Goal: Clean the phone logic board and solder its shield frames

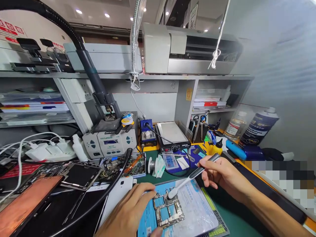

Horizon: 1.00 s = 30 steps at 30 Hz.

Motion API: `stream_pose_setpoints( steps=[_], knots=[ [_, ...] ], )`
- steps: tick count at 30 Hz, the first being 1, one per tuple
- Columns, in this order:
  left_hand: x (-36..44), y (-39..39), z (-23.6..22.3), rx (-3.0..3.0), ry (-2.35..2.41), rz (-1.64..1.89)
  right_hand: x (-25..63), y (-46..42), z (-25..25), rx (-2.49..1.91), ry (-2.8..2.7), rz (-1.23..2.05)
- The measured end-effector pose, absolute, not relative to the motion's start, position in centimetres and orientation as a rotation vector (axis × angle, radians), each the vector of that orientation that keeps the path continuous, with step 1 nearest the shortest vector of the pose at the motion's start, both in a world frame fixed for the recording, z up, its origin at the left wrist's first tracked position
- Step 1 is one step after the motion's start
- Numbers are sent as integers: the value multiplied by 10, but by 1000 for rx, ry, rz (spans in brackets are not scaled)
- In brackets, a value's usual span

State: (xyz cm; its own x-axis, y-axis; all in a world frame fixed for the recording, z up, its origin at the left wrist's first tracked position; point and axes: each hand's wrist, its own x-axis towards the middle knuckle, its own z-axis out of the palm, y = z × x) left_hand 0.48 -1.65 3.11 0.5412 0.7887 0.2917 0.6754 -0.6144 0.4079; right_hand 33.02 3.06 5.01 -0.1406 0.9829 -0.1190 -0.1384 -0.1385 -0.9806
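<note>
Head view: the right hand (219, 173) pinched a slanted brush (191, 176) in its fingers so its tip met the circuit board (177, 215) on the blue mat (147, 215); the left hand (128, 210), fingers wide beside the board's left edge, apparently steadied it.

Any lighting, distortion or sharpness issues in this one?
Head view: small ceiling lights glare white; head view: wide-angle stretch tilts the spray can near the right side; head view: a mosaic patch masks part of the right edge; head view: circuit board and brush look fairly sharp.
</note>
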Motion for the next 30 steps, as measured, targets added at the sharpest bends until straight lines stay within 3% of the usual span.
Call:
stream_pose_setpoints(
  steps=[13, 22, 30],
  knots=[
    [6, -18, 38, 2629, 1227, 649, 321, 23, 48, -1130, -1207, 1501],
    [4, -8, 13, 2629, 1175, 753, 322, 23, 49, -1148, -1222, 1516],
    [11, -18, 28, 2577, 1259, 753, 323, 25, 52, -1148, -1179, 1510]
  ],
)
